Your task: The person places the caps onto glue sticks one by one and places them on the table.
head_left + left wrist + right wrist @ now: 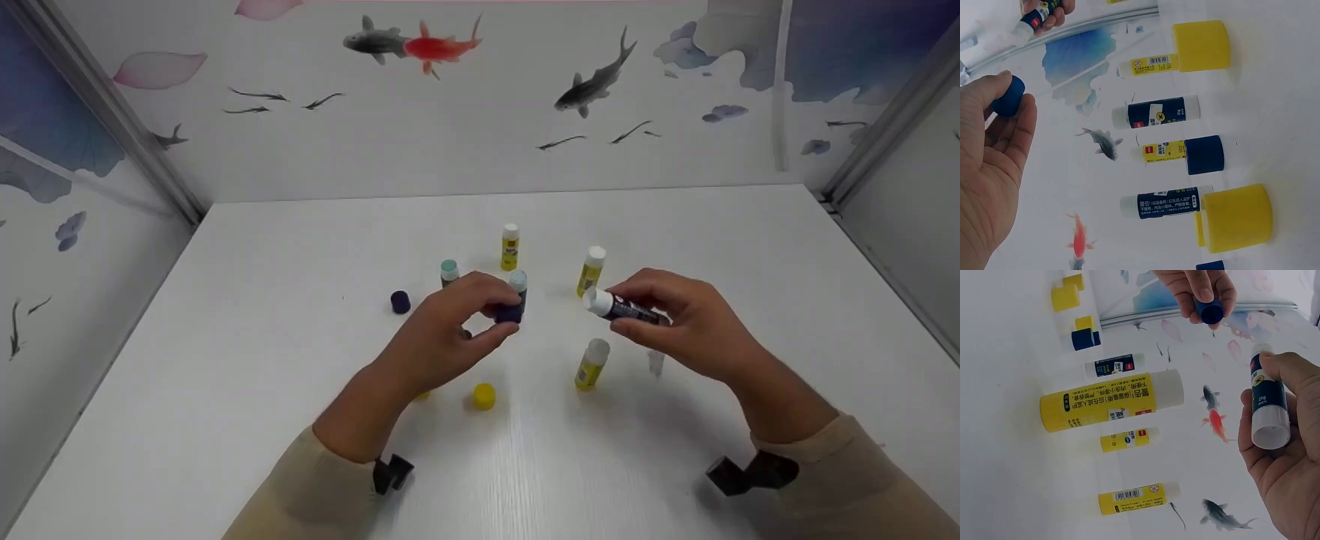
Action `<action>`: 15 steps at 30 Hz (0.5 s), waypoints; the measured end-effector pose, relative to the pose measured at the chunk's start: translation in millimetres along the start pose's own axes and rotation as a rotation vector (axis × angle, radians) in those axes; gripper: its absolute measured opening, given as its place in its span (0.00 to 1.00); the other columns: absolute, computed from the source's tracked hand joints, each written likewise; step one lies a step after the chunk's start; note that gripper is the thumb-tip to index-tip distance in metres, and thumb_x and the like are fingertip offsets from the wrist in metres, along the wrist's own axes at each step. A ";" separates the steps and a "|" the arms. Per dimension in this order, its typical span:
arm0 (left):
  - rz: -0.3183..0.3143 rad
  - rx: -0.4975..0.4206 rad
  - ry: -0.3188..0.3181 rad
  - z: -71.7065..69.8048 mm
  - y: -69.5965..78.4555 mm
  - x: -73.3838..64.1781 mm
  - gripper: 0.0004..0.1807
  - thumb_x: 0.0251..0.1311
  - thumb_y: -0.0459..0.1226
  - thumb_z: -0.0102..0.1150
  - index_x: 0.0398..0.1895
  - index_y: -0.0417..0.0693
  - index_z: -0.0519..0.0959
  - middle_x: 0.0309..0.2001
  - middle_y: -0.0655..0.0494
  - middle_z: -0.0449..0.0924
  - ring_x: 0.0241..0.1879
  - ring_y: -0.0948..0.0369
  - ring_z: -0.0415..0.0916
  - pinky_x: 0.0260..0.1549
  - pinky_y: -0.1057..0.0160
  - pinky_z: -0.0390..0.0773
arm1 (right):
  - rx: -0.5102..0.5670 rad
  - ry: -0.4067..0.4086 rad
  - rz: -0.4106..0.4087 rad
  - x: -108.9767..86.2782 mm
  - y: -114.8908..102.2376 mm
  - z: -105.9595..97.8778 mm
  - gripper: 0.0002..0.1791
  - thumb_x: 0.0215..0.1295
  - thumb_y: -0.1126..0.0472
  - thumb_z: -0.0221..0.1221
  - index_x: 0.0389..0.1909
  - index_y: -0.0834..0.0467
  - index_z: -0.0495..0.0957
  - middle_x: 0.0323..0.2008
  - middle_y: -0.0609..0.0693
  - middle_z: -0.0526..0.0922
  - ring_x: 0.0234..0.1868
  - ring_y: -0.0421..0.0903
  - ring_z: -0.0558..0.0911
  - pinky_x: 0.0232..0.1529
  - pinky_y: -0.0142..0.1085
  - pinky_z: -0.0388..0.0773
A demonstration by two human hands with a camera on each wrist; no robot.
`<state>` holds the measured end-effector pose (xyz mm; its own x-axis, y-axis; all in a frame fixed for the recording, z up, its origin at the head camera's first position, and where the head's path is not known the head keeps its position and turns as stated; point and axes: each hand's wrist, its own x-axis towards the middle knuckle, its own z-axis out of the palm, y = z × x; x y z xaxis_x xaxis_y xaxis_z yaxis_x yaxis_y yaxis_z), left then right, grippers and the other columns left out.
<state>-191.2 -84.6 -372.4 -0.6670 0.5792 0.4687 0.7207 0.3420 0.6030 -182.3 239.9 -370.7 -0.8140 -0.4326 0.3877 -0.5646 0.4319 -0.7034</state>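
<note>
Between thumb and fingers, my left hand (pixel 442 322) pinches a dark blue cap (pixel 508 313). In the right wrist view the open end of this blue cap (pixel 1210 313) shows. My right hand (pixel 690 319) grips a navy glue stick (pixel 632 309), tilted, its whitish end pointing left toward the cap. Cap and glue stick are held apart above the table. Behind the left hand stand two navy glue sticks (pixel 449 271), partly covered by it in the head view. A yellow glue stick (pixel 592 365) stands upright between the hands, nearer me.
Two more yellow glue sticks (pixel 510 247) stand farther back. A loose blue cap (pixel 400 302) lies left of my left hand, and a yellow cap (pixel 484 396) is near its wrist, with another partly hidden. Printed panels (pixel 480 150) wall the white table (pixel 262 315).
</note>
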 end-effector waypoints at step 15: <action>0.021 -0.098 -0.022 3.9 5.2 0.6 0.15 0.67 0.33 0.68 0.55 0.47 0.80 0.55 0.54 0.81 0.54 0.64 0.81 0.56 0.69 0.83 | -0.004 -0.065 -0.014 -0.7 -7.8 9.6 0.21 0.63 0.68 0.71 0.55 0.49 0.85 0.46 0.42 0.86 0.42 0.40 0.83 0.44 0.28 0.83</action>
<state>-187.1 -79.6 -371.5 -0.6469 0.6019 0.4682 0.7117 0.2560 0.6542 -176.0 229.3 -371.2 -0.7952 -0.4892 0.3581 -0.5767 0.4283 -0.6956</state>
